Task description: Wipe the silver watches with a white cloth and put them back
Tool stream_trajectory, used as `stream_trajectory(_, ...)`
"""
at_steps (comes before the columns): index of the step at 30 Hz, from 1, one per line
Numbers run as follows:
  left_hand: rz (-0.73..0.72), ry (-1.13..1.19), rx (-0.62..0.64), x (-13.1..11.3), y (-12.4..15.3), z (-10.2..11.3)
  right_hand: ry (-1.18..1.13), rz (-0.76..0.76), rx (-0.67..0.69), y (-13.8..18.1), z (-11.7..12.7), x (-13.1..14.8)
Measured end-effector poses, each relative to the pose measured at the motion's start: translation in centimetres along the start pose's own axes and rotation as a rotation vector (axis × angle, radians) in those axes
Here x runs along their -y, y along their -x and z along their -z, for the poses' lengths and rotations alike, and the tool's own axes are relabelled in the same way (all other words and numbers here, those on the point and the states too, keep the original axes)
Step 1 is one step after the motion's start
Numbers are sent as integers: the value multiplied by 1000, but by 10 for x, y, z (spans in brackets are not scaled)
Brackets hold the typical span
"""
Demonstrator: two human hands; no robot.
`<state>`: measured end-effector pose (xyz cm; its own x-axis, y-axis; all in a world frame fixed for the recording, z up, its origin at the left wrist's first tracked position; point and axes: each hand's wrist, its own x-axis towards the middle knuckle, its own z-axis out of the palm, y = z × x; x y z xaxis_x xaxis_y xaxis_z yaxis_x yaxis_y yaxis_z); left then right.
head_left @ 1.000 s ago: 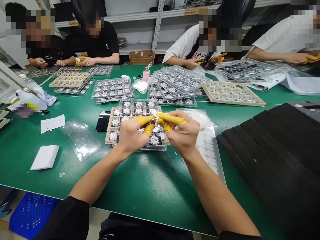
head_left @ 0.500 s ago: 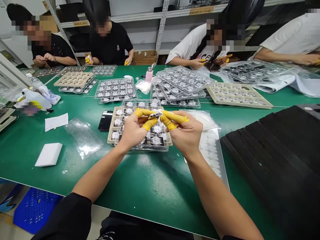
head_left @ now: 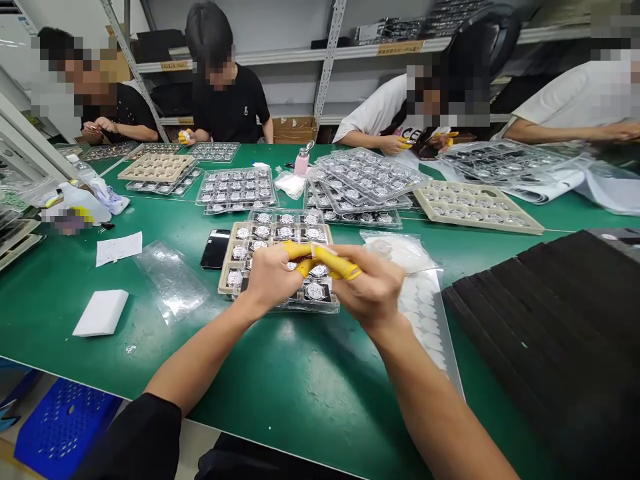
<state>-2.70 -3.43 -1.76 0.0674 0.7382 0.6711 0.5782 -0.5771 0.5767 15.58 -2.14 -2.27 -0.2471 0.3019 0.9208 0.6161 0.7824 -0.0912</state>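
Note:
My left hand (head_left: pixel 273 277) and my right hand (head_left: pixel 367 288) meet above the trays, their fingertips in yellow finger cots. Between them they pinch a small pale part (head_left: pixel 315 251), mostly hidden by the fingers, so I cannot tell its exact form. Directly below my hands lies a clear plastic tray (head_left: pixel 320 303) of round silver-and-black badges. It overlaps a beige tray (head_left: pixel 225 257) holding more badges. A black smartphone (head_left: pixel 216 248) lies left of the trays, beyond my left hand.
Black foam sheets (head_left: pixel 545 333) are stacked at the right, beside white round pads (head_left: pixel 425 320). A clear blister sheet (head_left: pixel 170 280), white sponge (head_left: pixel 101 313) and paper slip (head_left: pixel 119 249) lie left. Further trays cover the green bench (head_left: pixel 280 373). Co-workers sit across it.
The view has tilted upward. My hands have drawn closer, and my fingers now cover more of the small part.

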Motion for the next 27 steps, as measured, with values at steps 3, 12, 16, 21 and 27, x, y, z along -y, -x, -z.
stream_trajectory(3, 26, 7, -18, 0, 2, 0, 42, -8, -22, 1, -1, 3)
stream_trajectory(12, 169, 214, -63, 1, 1, -2, -358, -425, -31, -5, -12, -5)
stream_trajectory(16, 194, 325, -63, 0, 0, -5, -480, -477, -52, -6, -15, -4)
stream_trajectory(21, 37, 61, -15, -4, 0, 3, -208, -159, -94, 3, -15, -4)
stream_trajectory(27, 57, -142, 59, -1, 0, 8, -144, -97, -116, 12, -22, 0)
